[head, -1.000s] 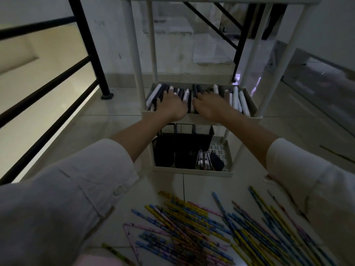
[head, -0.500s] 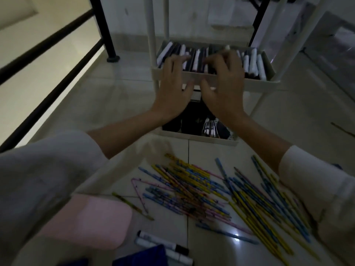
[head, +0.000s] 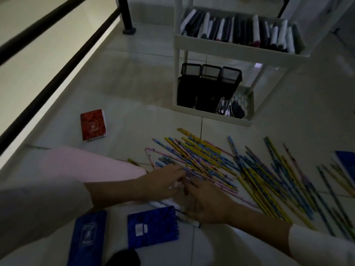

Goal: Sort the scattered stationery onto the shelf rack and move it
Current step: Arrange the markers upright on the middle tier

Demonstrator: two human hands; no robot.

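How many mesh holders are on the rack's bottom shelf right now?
3, in a row on the bottom shelf: left holder, middle holder, right holder. More could be hidden behind them.

**Room on the left, clutter near and right**

Bare tile runs between the railing and the rack, with a red notebook on it. Pencils cover the tile near the rack and to the right; blue notebooks lie nearer. Markers pack the rack's upper tray, and mesh pots fill the left of its lower shelf.
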